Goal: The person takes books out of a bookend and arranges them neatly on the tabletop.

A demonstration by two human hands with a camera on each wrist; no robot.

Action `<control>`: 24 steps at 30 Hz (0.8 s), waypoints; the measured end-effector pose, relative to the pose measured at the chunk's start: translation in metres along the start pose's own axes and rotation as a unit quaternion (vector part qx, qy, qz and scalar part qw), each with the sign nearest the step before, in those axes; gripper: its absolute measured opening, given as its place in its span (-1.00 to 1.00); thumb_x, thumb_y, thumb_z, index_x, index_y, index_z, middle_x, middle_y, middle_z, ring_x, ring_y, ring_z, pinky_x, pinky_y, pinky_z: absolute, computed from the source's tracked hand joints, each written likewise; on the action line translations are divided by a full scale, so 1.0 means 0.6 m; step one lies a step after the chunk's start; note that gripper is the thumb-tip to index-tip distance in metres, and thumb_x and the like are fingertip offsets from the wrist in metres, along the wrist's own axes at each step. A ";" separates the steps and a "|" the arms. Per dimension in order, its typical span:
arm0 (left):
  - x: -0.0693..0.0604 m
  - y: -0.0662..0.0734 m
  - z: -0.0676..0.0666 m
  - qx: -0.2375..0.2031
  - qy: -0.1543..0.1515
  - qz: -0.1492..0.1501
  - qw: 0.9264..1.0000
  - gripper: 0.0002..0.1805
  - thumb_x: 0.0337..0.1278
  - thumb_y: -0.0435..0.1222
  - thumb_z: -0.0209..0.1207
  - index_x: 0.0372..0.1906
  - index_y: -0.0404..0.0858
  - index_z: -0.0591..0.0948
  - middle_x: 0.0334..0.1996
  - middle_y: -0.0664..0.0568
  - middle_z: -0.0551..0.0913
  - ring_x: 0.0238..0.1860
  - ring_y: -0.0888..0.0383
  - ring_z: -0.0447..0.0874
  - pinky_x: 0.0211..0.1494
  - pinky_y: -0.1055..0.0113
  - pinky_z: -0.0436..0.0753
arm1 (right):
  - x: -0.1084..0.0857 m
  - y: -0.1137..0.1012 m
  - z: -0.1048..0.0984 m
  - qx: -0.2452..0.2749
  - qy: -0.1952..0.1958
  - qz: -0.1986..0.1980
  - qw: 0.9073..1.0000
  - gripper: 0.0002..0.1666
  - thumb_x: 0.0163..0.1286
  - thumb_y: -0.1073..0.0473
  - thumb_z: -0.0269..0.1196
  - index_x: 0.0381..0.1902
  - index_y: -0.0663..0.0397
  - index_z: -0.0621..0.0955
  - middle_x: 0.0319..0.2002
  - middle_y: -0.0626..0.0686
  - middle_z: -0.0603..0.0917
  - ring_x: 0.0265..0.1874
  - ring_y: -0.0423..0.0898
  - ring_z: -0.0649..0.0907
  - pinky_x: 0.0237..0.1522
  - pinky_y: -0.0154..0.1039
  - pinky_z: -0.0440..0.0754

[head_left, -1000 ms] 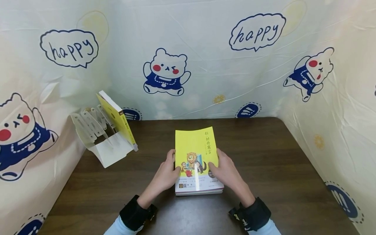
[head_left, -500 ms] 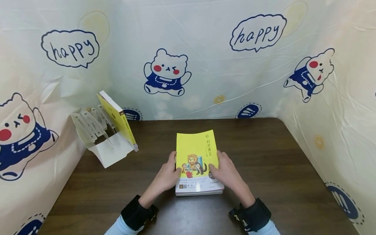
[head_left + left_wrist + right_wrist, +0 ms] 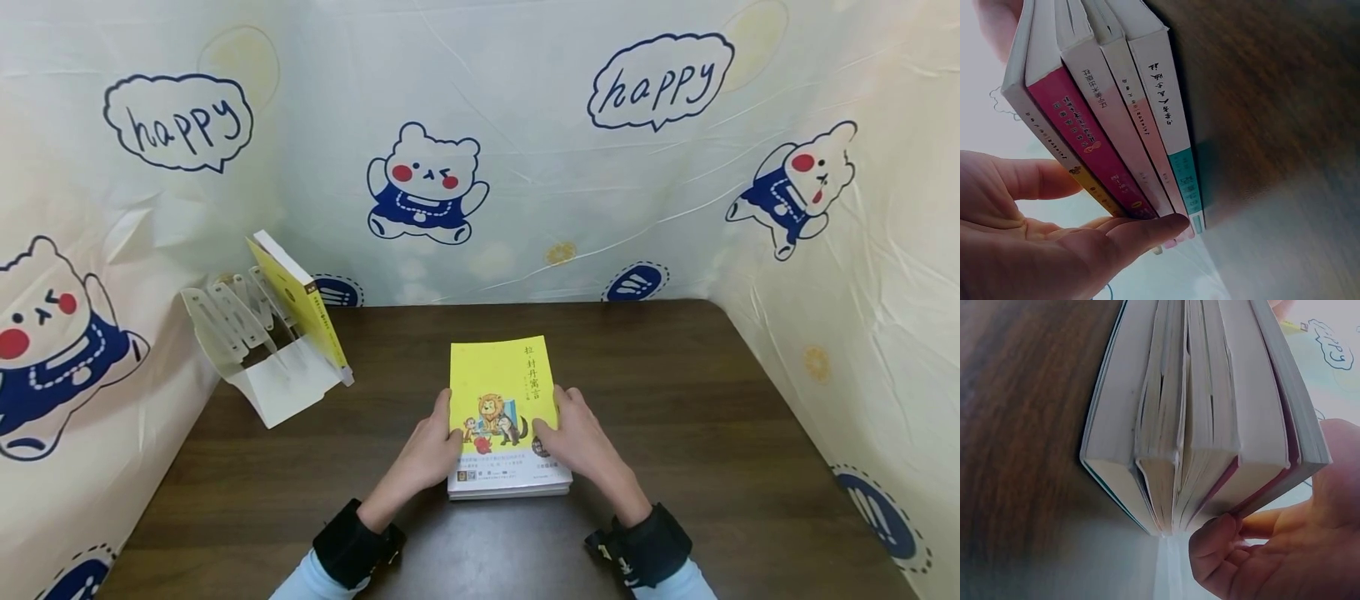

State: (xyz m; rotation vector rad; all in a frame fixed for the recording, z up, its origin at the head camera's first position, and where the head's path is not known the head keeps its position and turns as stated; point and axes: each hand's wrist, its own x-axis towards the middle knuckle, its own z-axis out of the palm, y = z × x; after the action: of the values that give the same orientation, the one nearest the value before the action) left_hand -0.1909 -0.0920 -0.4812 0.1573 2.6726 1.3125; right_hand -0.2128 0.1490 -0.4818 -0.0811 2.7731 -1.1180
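Note:
A stack of several books [image 3: 495, 367] is in front of me at mid-table, with a yellow-and-white cover on top showing a lion and other animals. My left hand [image 3: 423, 446] grips the stack's left side, the thumb on the top cover's edge. On the opposite side my right hand [image 3: 588, 437] holds it the same way. White, magenta, pink and teal spines [image 3: 1088, 144] run past the left fingers in the left wrist view. Page edges [image 3: 1210, 394] face the right hand in the right wrist view, with small gaps between some books. The hands hide parts of both sides.
At the back left of the brown wooden table [image 3: 712, 400] stands a white book rack [image 3: 288, 387] with slotted dividers. One yellow book [image 3: 303, 304] leans upright at its right end. A printed cloth [image 3: 525, 208] hangs around the back and sides.
The top cover's far edge has dropped slightly toward me. Both hands keep their hold in nearly the same place, the left shifting only a little. The rack has not moved.

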 end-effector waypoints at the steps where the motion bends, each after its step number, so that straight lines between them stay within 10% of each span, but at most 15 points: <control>1: 0.000 -0.001 0.001 0.002 0.000 0.000 1.000 -0.24 0.54 -0.45 -0.03 0.66 -0.47 -0.07 0.50 -0.42 0.33 0.26 -0.11 0.56 0.25 -0.03 0.54 | 0.000 0.000 0.000 0.000 -0.001 0.000 1.000 -0.13 0.48 0.10 0.32 0.59 0.35 0.28 0.03 0.14 0.46 -0.17 0.00 0.53 -0.28 -0.17 0.50; 24: 0.004 -0.004 -0.004 0.012 -0.016 0.023 1.000 -0.29 0.58 -0.44 -0.09 0.65 -0.49 -0.05 0.66 -0.34 -0.13 0.63 -0.16 -0.04 0.59 -0.09 0.15 | -0.004 0.003 -0.001 0.004 -0.015 0.003 1.000 -0.07 0.50 0.04 0.29 0.63 0.32 0.19 0.15 0.20 0.37 -0.13 0.04 0.55 -0.32 -0.18 0.49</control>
State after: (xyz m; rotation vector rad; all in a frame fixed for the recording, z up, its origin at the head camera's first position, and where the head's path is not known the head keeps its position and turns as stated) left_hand -0.1936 -0.0949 -0.4816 0.2429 2.6751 1.2802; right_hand -0.2103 0.1511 -0.4824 -0.0879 2.7394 -1.1174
